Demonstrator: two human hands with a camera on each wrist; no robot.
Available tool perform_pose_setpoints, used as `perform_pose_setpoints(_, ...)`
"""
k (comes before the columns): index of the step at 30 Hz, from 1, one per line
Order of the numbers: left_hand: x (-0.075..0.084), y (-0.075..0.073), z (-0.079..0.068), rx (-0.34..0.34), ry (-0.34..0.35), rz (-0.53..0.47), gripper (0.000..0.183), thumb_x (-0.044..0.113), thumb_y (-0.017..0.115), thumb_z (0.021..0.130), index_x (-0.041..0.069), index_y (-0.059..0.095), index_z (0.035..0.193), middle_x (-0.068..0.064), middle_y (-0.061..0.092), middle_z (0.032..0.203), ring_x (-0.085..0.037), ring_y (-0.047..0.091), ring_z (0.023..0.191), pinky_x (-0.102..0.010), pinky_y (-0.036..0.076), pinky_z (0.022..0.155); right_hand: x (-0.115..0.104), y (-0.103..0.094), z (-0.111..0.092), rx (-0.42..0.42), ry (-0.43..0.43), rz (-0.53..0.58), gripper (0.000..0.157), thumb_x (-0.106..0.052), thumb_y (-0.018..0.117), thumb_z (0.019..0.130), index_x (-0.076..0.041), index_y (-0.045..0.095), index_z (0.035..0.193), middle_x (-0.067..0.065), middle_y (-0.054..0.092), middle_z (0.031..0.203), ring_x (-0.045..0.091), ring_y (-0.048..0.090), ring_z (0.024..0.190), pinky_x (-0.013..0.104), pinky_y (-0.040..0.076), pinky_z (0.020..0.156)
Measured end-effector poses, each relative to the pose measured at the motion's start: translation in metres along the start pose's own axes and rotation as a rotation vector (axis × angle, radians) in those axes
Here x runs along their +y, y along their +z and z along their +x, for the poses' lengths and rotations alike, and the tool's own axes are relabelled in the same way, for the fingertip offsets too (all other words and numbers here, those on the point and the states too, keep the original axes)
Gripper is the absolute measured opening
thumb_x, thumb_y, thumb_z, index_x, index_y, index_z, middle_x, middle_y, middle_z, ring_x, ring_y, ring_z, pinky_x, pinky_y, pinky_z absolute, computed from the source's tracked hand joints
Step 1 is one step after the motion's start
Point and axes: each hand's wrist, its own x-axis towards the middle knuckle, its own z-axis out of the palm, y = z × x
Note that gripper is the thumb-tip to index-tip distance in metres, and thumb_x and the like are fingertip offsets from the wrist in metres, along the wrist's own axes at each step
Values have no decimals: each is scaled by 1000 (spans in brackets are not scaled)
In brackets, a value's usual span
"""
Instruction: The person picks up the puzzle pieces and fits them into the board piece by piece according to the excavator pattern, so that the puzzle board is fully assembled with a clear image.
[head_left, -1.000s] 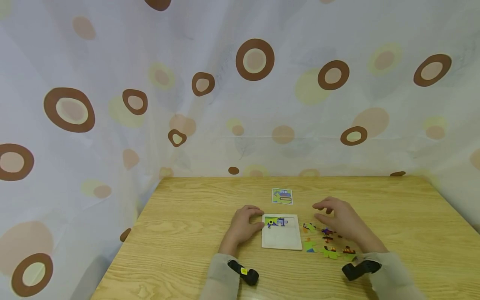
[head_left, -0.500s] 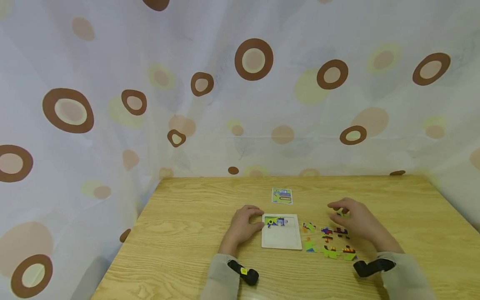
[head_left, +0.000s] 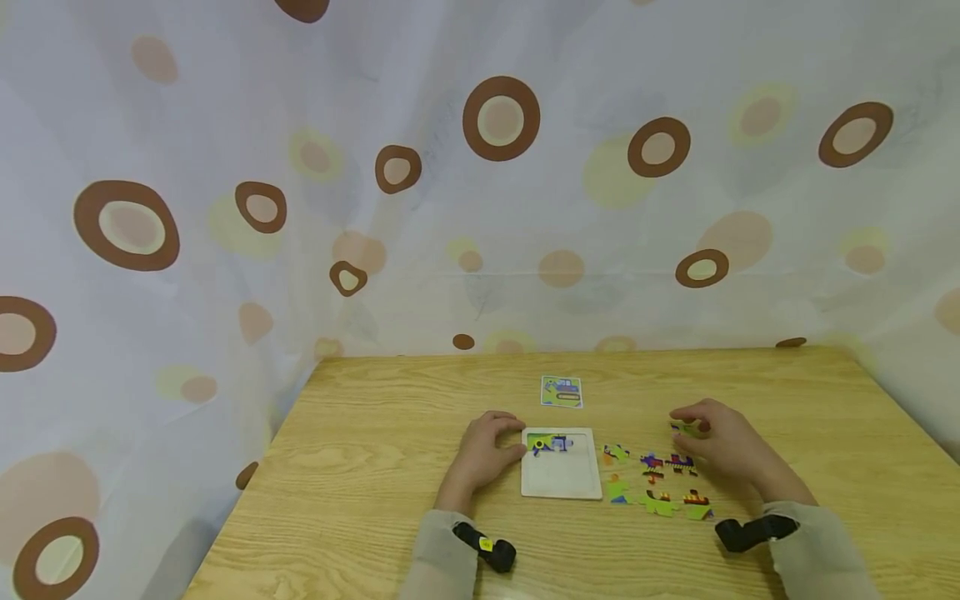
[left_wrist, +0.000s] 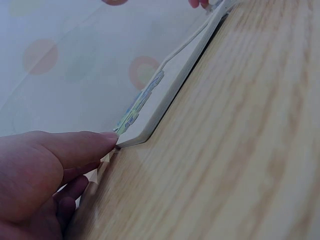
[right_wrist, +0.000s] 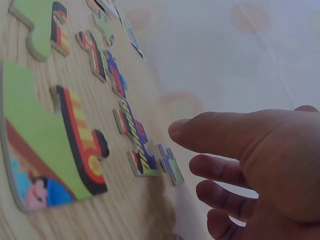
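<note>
Fingertips (head_left: 514,453) of the left hand (head_left: 480,458) touch the left edge of the white tray (head_left: 562,481), its fingers loosely bent, with nothing seen held. Joined puzzle pieces (head_left: 551,444) lie in the tray's far-left corner, and a picture card (head_left: 562,392) lies beyond the tray on the bench (head_left: 367,454). Just right of the tray, loose pieces (head_left: 660,504) are spread in rough rows, a striped piece (head_left: 680,464) on their far side. Past that lies a green-and-blue piece (right_wrist: 173,167), partly covered in the head view by the right hand (head_left: 726,437). It sits left of that palm, just ahead of the parted thumb and fingers; whether a hidden fingertip touches it, I cannot tell. The right hand is plainly nearer, the left well apart across the tray. The piece's long axis is too foreshortened to judge.
</note>
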Motion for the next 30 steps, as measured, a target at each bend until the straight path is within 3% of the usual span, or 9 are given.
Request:
perform_pose_setpoints(10, 1, -1, -1, -3, 2, 4, 31, 19, 72, 91, 12, 70, 121, -4, 58, 130, -31, 47, 126, -49, 35, 108, 12, -4, -5, -21, -4, 8, 43, -15, 73, 90, 10, 62, 123, 19, 60, 111, 37, 58, 98, 54, 51, 80)
perform_pose_setpoints(30, 3, -2, -3, 5, 13, 5, 31, 18, 72, 90, 11, 70, 121, -4, 58, 129, -31, 48, 125, -49, 36, 107, 21, -5, -5, -38, -5, 4, 39, -15, 74, 89, 5, 65, 122, 14, 58, 111, 30, 55, 96, 49, 50, 79)
